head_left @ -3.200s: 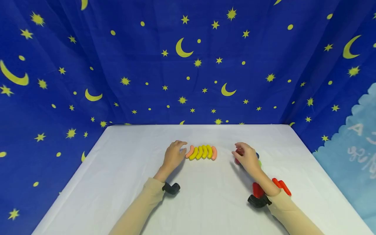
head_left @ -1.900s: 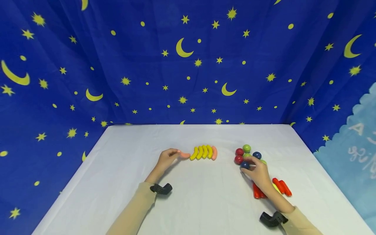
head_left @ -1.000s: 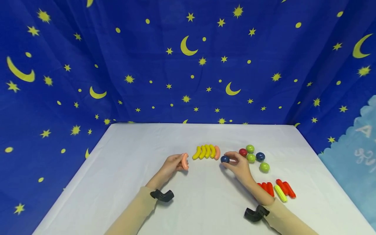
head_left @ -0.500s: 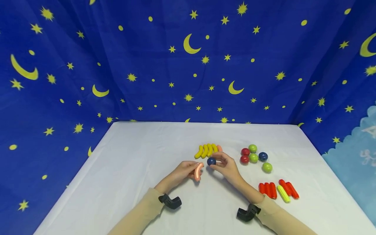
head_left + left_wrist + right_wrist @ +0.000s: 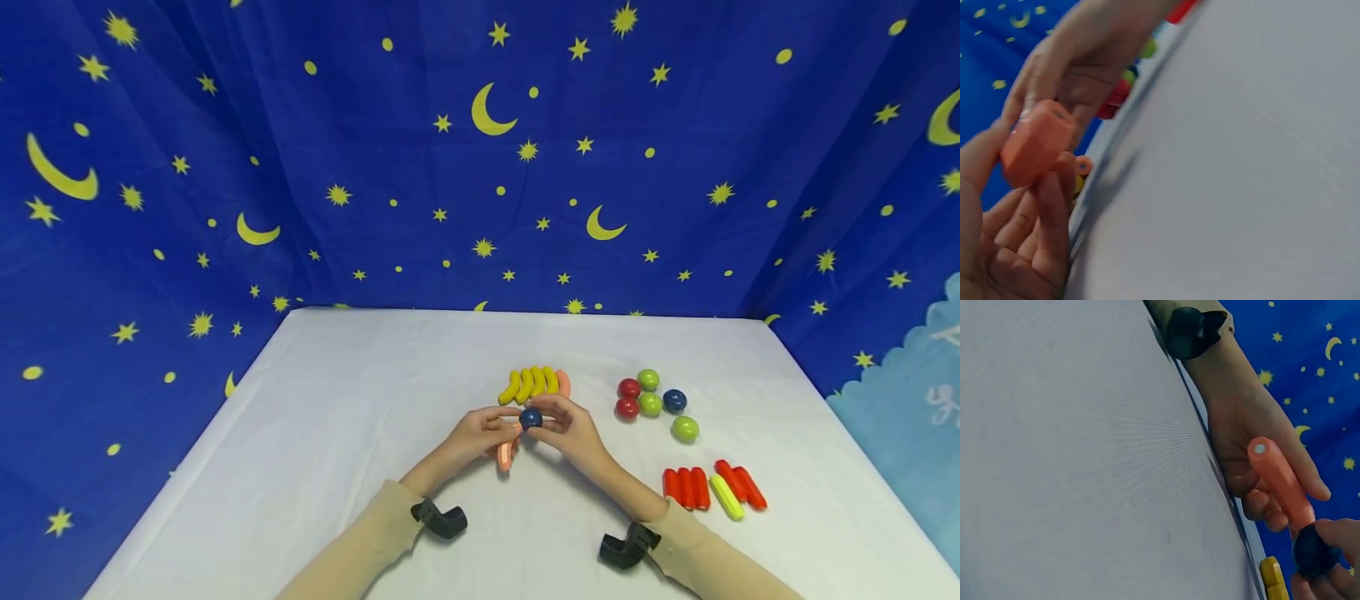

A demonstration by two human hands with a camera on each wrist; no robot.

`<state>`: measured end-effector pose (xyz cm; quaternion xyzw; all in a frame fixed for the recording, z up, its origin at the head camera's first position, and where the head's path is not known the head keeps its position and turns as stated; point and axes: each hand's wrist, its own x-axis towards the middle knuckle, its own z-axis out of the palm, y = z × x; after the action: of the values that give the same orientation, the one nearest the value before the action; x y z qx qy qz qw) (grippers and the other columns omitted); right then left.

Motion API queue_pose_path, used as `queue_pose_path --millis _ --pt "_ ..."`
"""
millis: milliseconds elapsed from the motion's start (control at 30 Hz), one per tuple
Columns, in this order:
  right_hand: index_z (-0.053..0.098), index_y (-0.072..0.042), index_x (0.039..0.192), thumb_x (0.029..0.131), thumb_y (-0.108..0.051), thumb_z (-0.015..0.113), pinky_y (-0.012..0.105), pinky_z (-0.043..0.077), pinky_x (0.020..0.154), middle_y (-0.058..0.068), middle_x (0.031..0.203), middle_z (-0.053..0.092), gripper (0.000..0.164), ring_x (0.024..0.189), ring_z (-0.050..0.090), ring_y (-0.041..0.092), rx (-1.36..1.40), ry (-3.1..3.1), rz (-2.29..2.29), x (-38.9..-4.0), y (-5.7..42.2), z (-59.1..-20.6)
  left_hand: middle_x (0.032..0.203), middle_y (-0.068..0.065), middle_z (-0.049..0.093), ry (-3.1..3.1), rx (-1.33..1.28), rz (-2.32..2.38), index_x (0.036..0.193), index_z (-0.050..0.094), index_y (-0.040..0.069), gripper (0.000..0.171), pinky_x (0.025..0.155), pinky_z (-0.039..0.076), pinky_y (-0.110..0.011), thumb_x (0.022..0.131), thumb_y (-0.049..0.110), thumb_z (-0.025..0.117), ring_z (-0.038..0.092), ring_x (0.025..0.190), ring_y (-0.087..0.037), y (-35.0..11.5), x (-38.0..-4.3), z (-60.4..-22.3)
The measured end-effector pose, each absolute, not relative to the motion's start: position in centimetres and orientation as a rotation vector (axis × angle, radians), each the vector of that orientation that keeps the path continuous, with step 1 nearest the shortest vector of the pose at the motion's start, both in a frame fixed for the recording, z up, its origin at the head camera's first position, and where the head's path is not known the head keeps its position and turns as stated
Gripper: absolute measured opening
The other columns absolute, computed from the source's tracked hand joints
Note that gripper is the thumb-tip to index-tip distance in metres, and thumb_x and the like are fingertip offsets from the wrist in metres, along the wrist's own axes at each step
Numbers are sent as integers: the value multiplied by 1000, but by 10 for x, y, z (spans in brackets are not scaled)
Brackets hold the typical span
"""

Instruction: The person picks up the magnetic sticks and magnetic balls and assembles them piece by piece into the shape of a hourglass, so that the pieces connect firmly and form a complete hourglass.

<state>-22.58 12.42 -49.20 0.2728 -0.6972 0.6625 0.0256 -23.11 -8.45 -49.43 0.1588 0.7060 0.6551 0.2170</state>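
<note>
Between thumb and fingers, my left hand [image 5: 468, 439] holds a pink curved piece [image 5: 505, 457]. Its near end shows a small pale round spot in the right wrist view, where the pink piece [image 5: 1280, 481] meets a dark blue ball [image 5: 1315, 551]. My right hand [image 5: 576, 429] pinches that blue ball [image 5: 531, 418] with thumb and fingertips. Both hands are together over the table, in front of a row of yellow curved pieces [image 5: 532, 384] with another pink curved piece [image 5: 564, 383] at its right end. In the left wrist view the held pink piece [image 5: 1036, 147] hides the ball.
To the right lie red balls [image 5: 627, 408], green balls [image 5: 649, 404] and another blue ball [image 5: 674, 401]. Nearer are several red sticks [image 5: 686, 488] and a yellow-green stick [image 5: 726, 497]. A blue star-patterned cloth [image 5: 405, 150] stands behind the white table [image 5: 360, 375].
My left hand took the pink piece from the row's left end, and my right hand picked a blue ball from the group. Both hands moved together until ball and piece touched.
</note>
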Motion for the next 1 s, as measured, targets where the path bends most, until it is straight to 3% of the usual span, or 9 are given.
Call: queue_pose_path --millis 167,367,533,667,800,1000 --pt "51 15 120 81 6 68 18 53 84 37 118 55 44 103 60 -4 877 -2200 2014 -225 123 -494 94 -17 71 2264 565 1706 126 59 4 40 68 50 -20 89 17 67 65 74 -9 -83 -222 -483" --pt "51 15 120 81 5 69 21 54 84 34 115 59 44 99 62 -1 827 -2282 1981 -225 123 -497 75 -8 71 2529 544 1610 103 72 13 25 61 47 -21 84 28 72 58 61 -5 -85 -225 -491" --pt "55 16 115 80 9 67 21 55 81 34 110 61 38 100 66 23 704 -2322 1863 -230 125 -494 74 -7 67 2605 529 1616 93 74 10 19 56 42 -18 82 25 74 51 59 -3 -84 -229 -497" --pt "62 12 105 78 9 69 28 57 76 30 102 66 28 93 64 38 516 -2271 1700 -239 129 -489 77 -4 65 2686 558 1611 88 74 10 15 57 39 -16 79 22 76 47 62 -2 -84 -229 -497" --pt "66 7 98 76 8 72 31 55 75 24 97 69 23 87 65 37 338 -2197 1565 -253 134 -489 77 -3 65 2701 577 1619 87 74 9 13 58 38 -16 79 19 77 46 63 -2 -85 -229 -498" --pt "66 4 99 77 3 71 28 53 78 19 100 67 23 93 63 31 179 -2235 1437 -271 138 -492 74 -5 63 2685 598 1646 85 73 7 11 56 39 -16 79 15 76 46 60 -2 -85 -230 -499"
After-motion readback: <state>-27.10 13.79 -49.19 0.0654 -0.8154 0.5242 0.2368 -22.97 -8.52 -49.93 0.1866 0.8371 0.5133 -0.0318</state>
